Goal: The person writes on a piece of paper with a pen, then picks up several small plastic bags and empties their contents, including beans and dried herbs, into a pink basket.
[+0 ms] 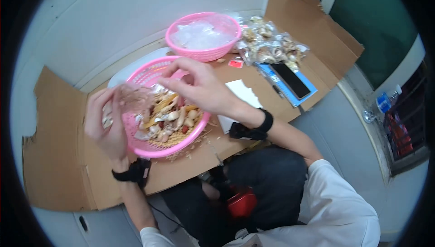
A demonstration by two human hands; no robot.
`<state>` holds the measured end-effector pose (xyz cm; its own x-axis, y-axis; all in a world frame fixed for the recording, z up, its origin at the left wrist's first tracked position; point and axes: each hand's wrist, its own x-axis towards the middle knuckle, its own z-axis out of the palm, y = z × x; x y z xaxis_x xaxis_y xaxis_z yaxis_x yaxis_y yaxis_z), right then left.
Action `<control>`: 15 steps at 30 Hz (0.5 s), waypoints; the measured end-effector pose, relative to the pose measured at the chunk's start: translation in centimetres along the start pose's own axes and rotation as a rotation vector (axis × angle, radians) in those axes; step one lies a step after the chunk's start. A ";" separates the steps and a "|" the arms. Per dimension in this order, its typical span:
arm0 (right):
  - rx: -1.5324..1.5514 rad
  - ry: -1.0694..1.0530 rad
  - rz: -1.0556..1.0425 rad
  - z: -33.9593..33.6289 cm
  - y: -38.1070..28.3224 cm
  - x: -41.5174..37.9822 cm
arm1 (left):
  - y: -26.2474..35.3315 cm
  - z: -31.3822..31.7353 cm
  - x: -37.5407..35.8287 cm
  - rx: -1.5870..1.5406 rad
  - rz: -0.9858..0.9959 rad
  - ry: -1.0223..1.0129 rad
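Flattened cardboard (pixel 59 156) covers the floor where we sit, and everything is arranged around the near pink basket (pixel 156 149), heaped with mixed dried pieces (pixel 170 118) in cream, yellow and red tones. Our left hand (pixel 106 124) rises at that basket's left rim, fingers curled around a small clear bag (pixel 131 96) that holds a few pieces; the bag is blurred, so we cannot tell how open its mouth is. Our right hand (pixel 199 86) hovers over the basket's far side, thumb and forefinger pressed together as if pinching a piece, though we cannot tell what sits between them. Beyond the basket stands a second pink basket (pixel 204 36) with clear bags inside, and to the right of that lie filled packets (pixel 269 43). Right of the near basket rest a white sheet (pixel 242 93) and a dark phone (pixel 294 80) on a blue board. Crumbs (pixel 190 149) lie scattered just outside the near rim. To fill well, in our judgement, we should keep the bag's mouth over the basket so stray pieces fall back in, and hold the bag steady while the pinching hand drops each piece straight down.
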<state>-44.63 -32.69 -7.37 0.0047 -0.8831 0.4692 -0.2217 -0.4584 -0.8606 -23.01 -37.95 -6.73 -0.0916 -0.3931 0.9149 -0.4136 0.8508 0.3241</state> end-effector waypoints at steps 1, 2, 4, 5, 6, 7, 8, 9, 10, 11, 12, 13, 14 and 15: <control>-0.002 -0.007 -0.003 0.1 0.3 0.0 | -0.4 0.2 0.2 -0.028 0.032 0.004; 0.018 -0.033 -0.007 0.1 0.3 0.0 | -0.7 0.4 0.1 -0.054 0.057 0.021; -0.036 -0.097 -0.031 0.2 0.1 -0.2 | -0.9 0.5 -0.3 -0.118 -0.038 0.055; -0.011 -0.115 -0.040 0.0 -0.2 -0.3 | -1.1 0.4 -0.3 -0.216 -0.123 0.091; -0.198 -0.216 0.033 -0.2 -0.5 -0.3 | -1.3 0.3 -0.4 -0.183 -0.123 0.095; -0.391 -0.311 0.105 -0.2 -0.6 -0.3 | -1.5 0.3 -0.5 -0.243 -0.159 0.114; -0.376 -0.323 0.095 0.1 -0.4 -0.2 | -1.4 0.3 -0.6 -0.309 -0.192 0.134; -0.404 -0.258 0.018 0.4 -0.3 -0.4 | -0.9 0.3 -0.6 -0.348 -0.247 0.144; -0.438 -0.184 -0.056 0.4 -0.2 -0.4 | -0.9 0.3 -0.6 -0.346 -0.243 0.143; -0.344 -0.155 -0.066 0.4 -0.4 -0.4 | -0.8 0.3 -0.6 -0.355 -0.271 0.134; -0.344 -0.152 -0.069 0.5 -0.6 -0.5 | -0.8 0.3 -0.6 -0.364 -0.300 0.127; -0.261 -0.091 -0.061 0.6 -0.8 -0.6 | -0.9 0.3 -0.6 -0.362 -0.296 0.129; -0.179 -0.030 -0.050 0.7 -0.8 -0.7 | -1.0 0.3 -0.6 -0.377 -0.323 0.114; -0.180 -0.028 -0.049 0.6 -0.5 -0.5 | -0.9 0.3 -0.7 -0.395 -0.352 0.098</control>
<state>-43.93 -32.06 -7.31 0.0463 -0.8635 0.5022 -0.3914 -0.4782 -0.7862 -22.88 -38.58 -7.71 0.0837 -0.6597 0.7468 -0.0305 0.7474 0.6637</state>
